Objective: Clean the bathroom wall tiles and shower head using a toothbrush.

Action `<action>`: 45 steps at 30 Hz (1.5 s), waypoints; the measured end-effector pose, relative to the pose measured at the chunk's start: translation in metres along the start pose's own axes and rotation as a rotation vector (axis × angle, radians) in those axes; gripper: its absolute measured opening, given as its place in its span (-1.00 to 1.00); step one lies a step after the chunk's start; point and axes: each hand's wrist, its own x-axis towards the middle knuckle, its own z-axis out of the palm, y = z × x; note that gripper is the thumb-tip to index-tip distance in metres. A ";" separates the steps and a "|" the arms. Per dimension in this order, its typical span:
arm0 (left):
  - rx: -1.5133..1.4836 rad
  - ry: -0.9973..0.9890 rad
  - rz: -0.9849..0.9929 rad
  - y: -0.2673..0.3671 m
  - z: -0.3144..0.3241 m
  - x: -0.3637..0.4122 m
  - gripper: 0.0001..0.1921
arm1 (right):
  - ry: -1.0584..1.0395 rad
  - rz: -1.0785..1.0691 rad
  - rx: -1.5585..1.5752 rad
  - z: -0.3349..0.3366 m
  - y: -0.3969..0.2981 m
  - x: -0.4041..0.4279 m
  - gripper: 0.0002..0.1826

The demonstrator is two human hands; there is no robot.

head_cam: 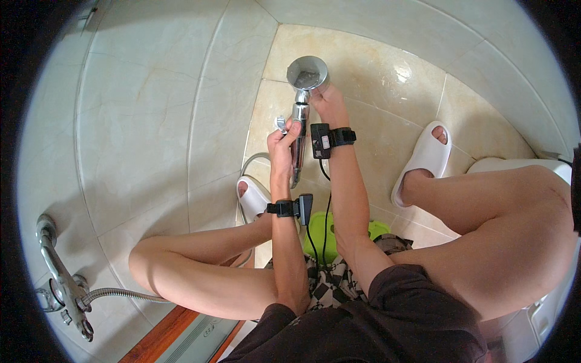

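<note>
A chrome hand shower [298, 136] is held up in front of me, its round cup-like head [307, 72] at the top with a dark patch inside. My left hand [285, 143] grips the handle, thumb lying along its front. Beside that thumb, a small chrome knob [280, 122] sticks out to the left. My right hand [331, 104] holds the head from its lower right, and some of its fingers are hidden behind it. A grey hose [251, 161] curves down behind my left wrist. Both wrists wear black strapped devices with cables.
Chrome wall mixer [61, 272] with a metal hose [122, 293] at lower left. Wood-edged glass panel [190, 336] below it. A green plastic stool [323, 233] is under me. White slippers [424, 159] stand on wet floor tiles [386, 104]. White toilet [544, 317] at right; tiled walls [140, 113] surround me.
</note>
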 end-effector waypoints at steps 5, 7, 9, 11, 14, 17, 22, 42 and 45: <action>-0.023 -0.001 0.016 -0.001 0.004 0.003 -0.66 | 0.015 0.051 -0.093 -0.009 0.007 0.007 -0.73; -0.033 0.007 -0.017 -0.003 -0.006 0.004 -0.70 | -0.124 0.225 -0.370 -0.009 -0.001 0.008 -0.71; -0.052 0.009 -0.009 -0.004 -0.002 0.005 -0.72 | -0.093 0.178 -0.276 -0.010 -0.003 0.005 -0.70; -0.068 0.016 0.001 -0.004 0.001 0.005 -0.74 | -0.065 0.132 -0.179 -0.010 -0.004 0.004 -0.69; -0.056 0.014 0.010 -0.003 0.003 0.004 -0.76 | -0.072 0.064 -0.106 -0.012 0.003 0.002 -0.67; -0.016 0.060 -0.075 -0.006 0.000 0.003 -0.76 | -0.018 -0.001 -0.347 -0.013 0.023 -0.001 -0.71; -0.037 0.091 0.028 -0.011 0.021 0.007 -0.93 | 0.027 0.066 -0.100 -0.009 0.056 0.020 -0.82; 0.162 -0.078 0.103 0.033 0.020 0.030 -0.78 | -0.333 0.671 0.167 -0.014 -0.029 0.016 -0.19; 0.180 -0.235 0.096 0.033 0.010 0.036 -0.43 | -0.332 0.498 -0.037 -0.009 -0.040 0.017 -0.14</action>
